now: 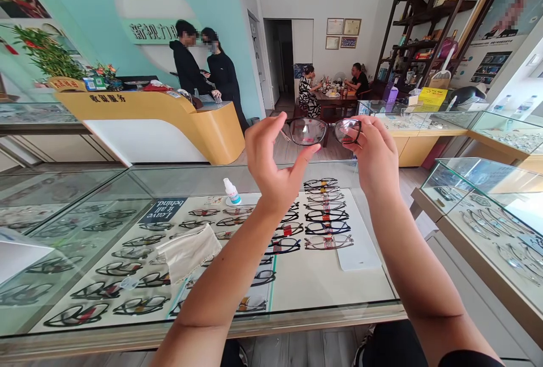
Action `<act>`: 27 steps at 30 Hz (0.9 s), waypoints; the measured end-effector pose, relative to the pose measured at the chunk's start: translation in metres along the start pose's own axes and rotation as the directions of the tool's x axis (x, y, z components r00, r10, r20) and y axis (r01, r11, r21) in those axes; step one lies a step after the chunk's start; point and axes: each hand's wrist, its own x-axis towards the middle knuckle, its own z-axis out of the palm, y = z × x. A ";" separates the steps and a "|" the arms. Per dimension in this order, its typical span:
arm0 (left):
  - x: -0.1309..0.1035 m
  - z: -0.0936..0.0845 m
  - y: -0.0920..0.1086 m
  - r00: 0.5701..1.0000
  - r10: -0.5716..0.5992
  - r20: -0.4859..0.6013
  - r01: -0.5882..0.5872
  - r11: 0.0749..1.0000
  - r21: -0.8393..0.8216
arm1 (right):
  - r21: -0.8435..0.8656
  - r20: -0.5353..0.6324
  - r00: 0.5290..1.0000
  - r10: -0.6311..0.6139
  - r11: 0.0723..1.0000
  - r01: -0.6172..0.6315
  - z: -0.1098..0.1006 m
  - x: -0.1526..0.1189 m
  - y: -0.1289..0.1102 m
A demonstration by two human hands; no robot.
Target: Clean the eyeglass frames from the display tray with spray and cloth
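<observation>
I hold a pair of dark-framed eyeglasses (308, 131) up above the display counter, lenses upright. My left hand (274, 158) is curved around one lens, with the index finger by its outer corner and the thumb at the lower rim. My right hand (376, 149) pinches the other end of the frame, its fingers partly behind that lens. The folded temples are mostly hidden. Below, on the glass counter, several eyeglasses (326, 214) stand in a column on a white tray (360, 251). A pale cloth (189, 251) and a white spray bottle (232, 192) are left of my forearms.
Rows of eyeglasses (119, 268) show through the glass counter (331, 305). More display cases (487, 203) stand at right. Two people (203, 67) are by a yellow reception desk (218, 129); two others sit at a table (333, 101) at the back.
</observation>
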 end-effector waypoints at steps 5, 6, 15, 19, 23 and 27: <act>-0.004 -0.002 0.011 0.999 -0.032 0.030 0.032 0.999 -0.001 | 0.088 -0.006 0.994 0.107 0.991 -0.106 0.000 0.004 0.007; -0.004 -0.002 0.011 0.998 -0.039 0.039 0.040 0.999 -0.018 | 0.083 -0.007 0.995 0.100 0.992 -0.099 -0.001 0.004 0.007; 0.004 0.007 -0.018 0.994 -0.054 0.093 0.082 0.940 -0.330 | 0.001 -0.126 0.990 -0.059 0.998 0.059 0.004 -0.011 -0.018; 0.002 0.016 -0.036 0.985 -0.088 0.147 0.143 0.894 -0.424 | -0.096 -0.143 0.970 -0.198 0.978 0.186 0.007 -0.016 -0.025; 0.001 0.019 -0.039 0.982 -0.060 0.178 0.134 0.889 -0.439 | -0.143 -0.132 0.957 -0.259 0.960 0.240 0.007 -0.018 -0.025; 0.001 0.016 -0.030 0.985 -0.041 0.165 0.105 0.910 -0.402 | -0.153 -0.113 0.939 -0.325 0.939 0.307 0.011 -0.019 -0.025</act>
